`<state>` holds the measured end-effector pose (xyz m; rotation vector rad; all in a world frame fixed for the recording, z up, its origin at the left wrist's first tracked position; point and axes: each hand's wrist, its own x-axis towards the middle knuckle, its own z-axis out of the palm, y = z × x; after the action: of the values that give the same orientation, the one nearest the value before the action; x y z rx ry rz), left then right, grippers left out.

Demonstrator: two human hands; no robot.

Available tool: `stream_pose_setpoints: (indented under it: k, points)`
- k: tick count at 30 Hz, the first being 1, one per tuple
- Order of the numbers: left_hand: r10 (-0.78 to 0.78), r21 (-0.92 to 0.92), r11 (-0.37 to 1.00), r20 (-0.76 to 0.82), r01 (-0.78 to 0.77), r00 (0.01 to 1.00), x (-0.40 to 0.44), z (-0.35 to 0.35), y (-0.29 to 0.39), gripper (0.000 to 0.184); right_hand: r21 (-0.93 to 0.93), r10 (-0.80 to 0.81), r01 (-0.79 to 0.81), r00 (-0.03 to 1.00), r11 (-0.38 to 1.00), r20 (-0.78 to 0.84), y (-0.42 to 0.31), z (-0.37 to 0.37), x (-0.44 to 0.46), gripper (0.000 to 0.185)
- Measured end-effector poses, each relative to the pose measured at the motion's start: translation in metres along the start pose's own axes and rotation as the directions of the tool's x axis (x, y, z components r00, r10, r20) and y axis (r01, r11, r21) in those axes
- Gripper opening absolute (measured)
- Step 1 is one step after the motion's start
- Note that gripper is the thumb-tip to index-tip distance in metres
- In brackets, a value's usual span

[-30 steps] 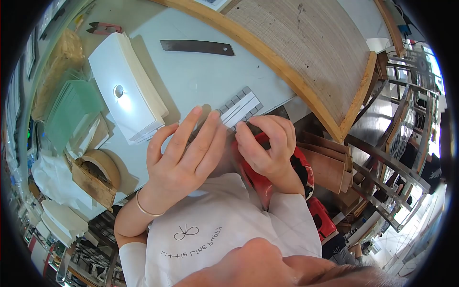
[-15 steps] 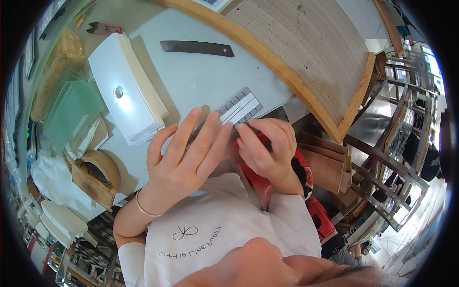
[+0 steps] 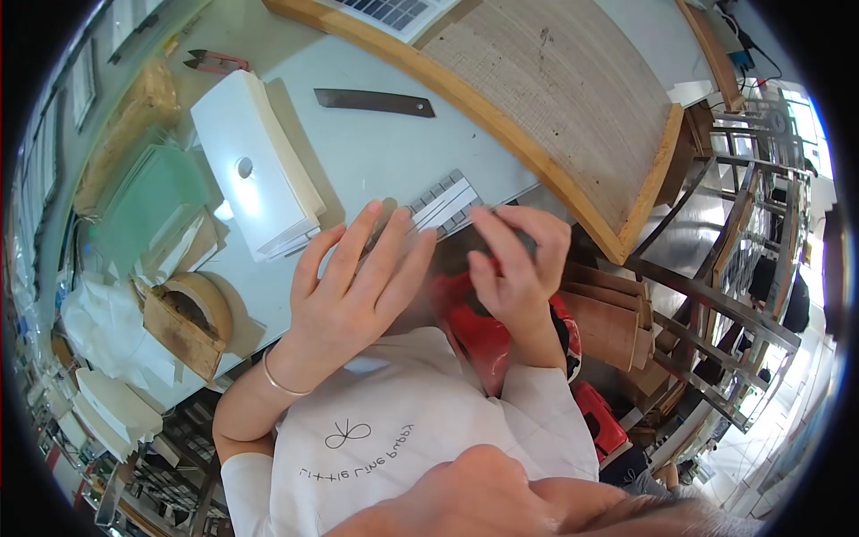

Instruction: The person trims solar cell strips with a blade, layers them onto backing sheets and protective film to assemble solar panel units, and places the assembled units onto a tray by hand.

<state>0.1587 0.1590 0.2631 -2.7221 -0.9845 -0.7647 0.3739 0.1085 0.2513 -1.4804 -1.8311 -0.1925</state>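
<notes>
The grey strip with white bars (image 3: 446, 202) lies on the tabletop (image 3: 380, 157) near its front edge, its lower end hidden by the left hand (image 3: 344, 291). That hand has its fingers loosely spread; its thumb is out of sight, so whether it grips the strip cannot be told. The right hand (image 3: 519, 259) is just beside the strip, thumb and forefinger parted, with nothing visible in its hold. Close beyond the left fingers stands a white stack (image 3: 255, 174), crowding that side, with green sheets (image 3: 148, 210), a tape roll (image 3: 213, 306) and crumpled white plastic (image 3: 107, 327) farther left. A dark blade (image 3: 374, 102) lies flat beyond the strip, well apart from both hands, and red-handled snips (image 3: 216, 61) rest behind the stack. To the right, a raised wooden edging (image 3: 501, 125) bounds the working space; below it are brown boards (image 3: 601, 309) and a red bag (image 3: 474, 327).
</notes>
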Motion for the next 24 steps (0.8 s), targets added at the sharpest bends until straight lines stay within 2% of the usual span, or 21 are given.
stream_pose_setpoints:
  k: [1, 3, 5, 7, 11, 13, 14, 15, 16, 17, 18, 19, 22, 23, 24]
  points:
    - [0.002, -0.012, 1.0, -0.044, -0.002, 0.999, 0.0, 0.0, 0.0, 0.012, 0.0, -0.011, 0.011, 1.0, 1.0, -0.011, 0.0, -0.003, -0.002, 0.032]
    - [0.003, -0.031, 1.0, -0.061, -0.005, 0.998, -0.004, -0.002, 0.003, 0.009, 0.025, 0.086, -0.084, 0.99, 0.996, -0.115, -0.001, -0.013, -0.005, 0.036]
    - [0.007, -0.045, 0.999, -0.084, -0.01, 0.996, -0.009, -0.004, 0.007, 0.006, 0.06, 0.086, -0.078, 0.985, 0.995, -0.147, -0.006, -0.02, -0.004, 0.037]
    - [-0.028, -0.085, 0.996, -0.085, 0.021, 0.996, -0.011, -0.009, 0.012, 0.014, 0.029, 0.096, -0.092, 0.982, 0.995, -0.161, -0.01, -0.025, -0.006, 0.036]
    - [-0.045, -0.073, 0.997, -0.162, 0.034, 0.986, -0.011, -0.034, 0.01, 0.019, 0.057, 0.107, -0.096, 0.966, 0.994, -0.236, -0.022, -0.034, -0.007, 0.033]
    - [-0.11, -0.216, 0.974, -0.154, 0.076, 0.982, -0.011, -0.055, 0.004, 0.025, 0.022, 0.115, -0.114, 0.942, 0.993, -0.314, -0.025, -0.04, -0.007, 0.031]
    - [-0.141, -0.281, 0.956, -0.181, 0.086, 0.973, -0.013, -0.066, 0.0, 0.035, 0.019, 0.121, -0.121, 0.937, 0.992, -0.328, -0.031, -0.045, -0.003, 0.029]
    - [-0.155, -0.249, 0.963, -0.197, 0.103, 0.968, -0.019, -0.078, -0.004, 0.035, 0.046, 0.099, -0.089, 0.937, 0.995, -0.334, -0.034, -0.046, -0.002, 0.029]
    - [-0.347, -0.431, 0.87, -0.19, 0.24, 0.918, -0.028, -0.093, -0.005, 0.04, 0.027, 0.102, -0.099, 0.926, 0.995, -0.363, -0.035, -0.045, -0.001, 0.027]
    - [-0.535, -0.59, 0.727, -0.165, 0.352, 0.829, -0.039, -0.111, -0.006, 0.045, 0.025, 0.097, -0.095, 0.917, 0.995, -0.386, -0.039, -0.041, 0.003, 0.025]
    - [-0.702, -0.736, 0.52, -0.078, 0.433, 0.708, -0.048, -0.135, -0.008, 0.055, 0.069, 0.116, -0.097, 0.919, 0.993, -0.377, -0.045, -0.039, 0.007, 0.022]
    - [-0.706, -0.785, 0.468, -0.055, 0.406, 0.706, -0.064, -0.156, -0.019, 0.065, 0.049, 0.091, -0.079, 0.928, 0.996, -0.36, -0.047, -0.034, 0.009, 0.017]
    - [-0.895, -0.905, 0.219, -0.038, 0.365, 0.444, -0.106, -0.212, -0.024, 0.069, 0.135, 0.043, 0.007, 0.933, 0.991, -0.357, -0.064, -0.015, 0.026, 0.015]
    - [-0.923, -0.919, 0.168, -0.02, 0.357, 0.384, -0.113, -0.23, -0.019, 0.069, 0.168, 0.044, 0.015, 0.938, 0.986, -0.343, -0.062, -0.008, 0.031, 0.015]
    - [-0.944, -0.918, 0.194, -0.078, 0.347, 0.322, -0.131, -0.245, -0.02, 0.072, 0.171, -0.027, 0.087, 0.945, 0.982, -0.326, -0.068, -0.004, 0.039, 0.014]
